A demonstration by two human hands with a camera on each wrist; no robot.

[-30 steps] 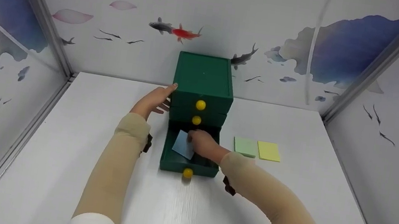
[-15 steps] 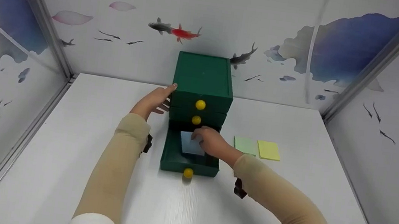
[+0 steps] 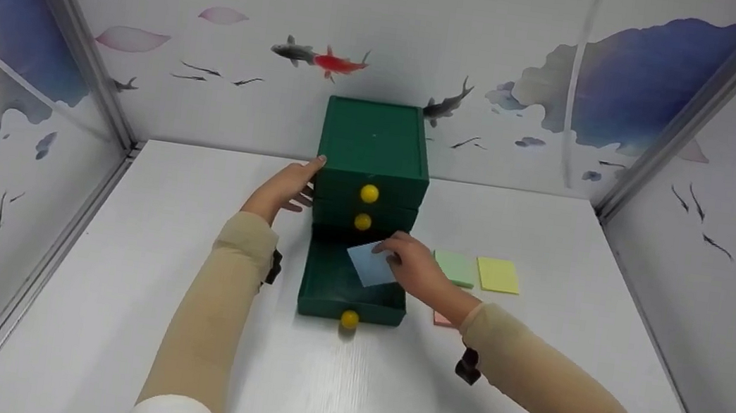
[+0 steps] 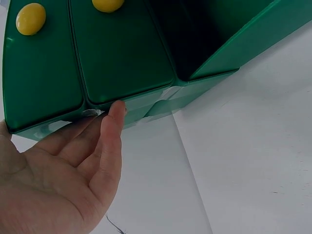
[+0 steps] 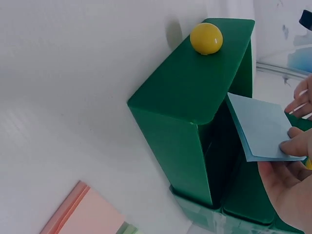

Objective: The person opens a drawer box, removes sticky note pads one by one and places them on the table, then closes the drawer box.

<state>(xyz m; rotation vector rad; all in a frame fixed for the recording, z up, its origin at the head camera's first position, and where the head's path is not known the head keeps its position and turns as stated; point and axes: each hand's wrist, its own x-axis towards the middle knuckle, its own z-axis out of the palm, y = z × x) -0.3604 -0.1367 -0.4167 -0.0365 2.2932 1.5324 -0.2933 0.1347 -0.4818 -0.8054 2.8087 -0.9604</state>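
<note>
A small green drawer cabinet (image 3: 377, 140) with yellow knobs stands at the back middle. Its bottom drawer (image 3: 326, 308) is pulled out, while the two above are closed. My right hand (image 3: 422, 267) pinches a light blue sticky-note pad (image 3: 367, 263) between thumb and fingers over the drawer's right side. Seen from the right wrist, the pad (image 5: 263, 129) is tilted above the drawer opening, with the thumb on its top face. Against the cabinet's left side rests my left hand (image 3: 281, 188), its thumb at the top edge and its fingers (image 4: 111, 136) extended along the side.
On the white table right of the cabinet lie a green pad (image 3: 453, 269) and a yellow pad (image 3: 498, 275). A pink pad (image 3: 443, 319), partly covered by the right arm, lies nearer. Printed walls (image 3: 211, 100) enclose the back and sides.
My right hand has moved to the right with the blue pad, which has turned in view. The pink pad has come into sight beside the drawer. My left hand stays at the cabinet.
</note>
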